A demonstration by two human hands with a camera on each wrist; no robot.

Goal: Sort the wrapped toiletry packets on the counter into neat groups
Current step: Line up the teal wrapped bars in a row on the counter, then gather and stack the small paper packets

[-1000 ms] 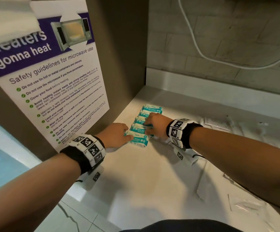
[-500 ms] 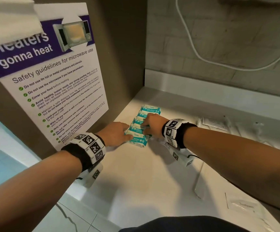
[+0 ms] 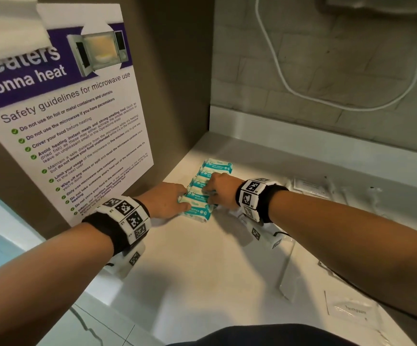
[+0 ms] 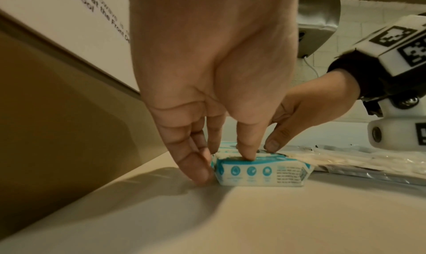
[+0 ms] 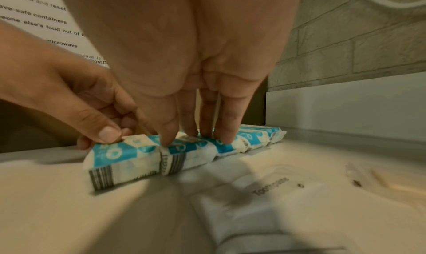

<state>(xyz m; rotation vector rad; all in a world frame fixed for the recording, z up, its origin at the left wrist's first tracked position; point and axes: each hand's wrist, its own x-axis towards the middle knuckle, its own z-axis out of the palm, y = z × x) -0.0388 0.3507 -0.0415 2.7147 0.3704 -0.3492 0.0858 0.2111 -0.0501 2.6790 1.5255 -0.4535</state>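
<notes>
White counter [image 3: 202, 275] all the way up to the wall, and nearest the camera on the right there's a clear flat toothpaste sachet [image 3: 352, 310] lying on its own, well apart from the action. Further in, both hands meet at the row of teal wipes packets [image 3: 202, 188], which runs away along the left panel under the microwave poster [image 3: 77, 116].

Left hand [image 3: 163, 201] has straight fingers braced against the left end of the nearest packet [image 4: 258, 172], thumb pressing on its top, so more pushing than gripping. Right hand [image 3: 221, 187] is laid over the middle packets, fingertips [image 5: 224, 137] pressing down on them, not wrapped round anything.

Looks to me like the squaring-up step: I'd keep the left hand as a stop and nudge with the right so the ends line up, light pressure only, since these soft packs probably squash and skew if you lean on them.

View differences: the head camera shows the whole row and the pale clear packets [image 3: 309, 186] further back on the right, but hides the finger contact. The left wrist view shows exactly how the fingers butt the packet's end. The right wrist view shows the barcoded packet ends stepping slightly out of line, plus another toothpaste sachet [image 5: 265, 188] right beside the row, which the head view mostly hides under the arm.
</notes>
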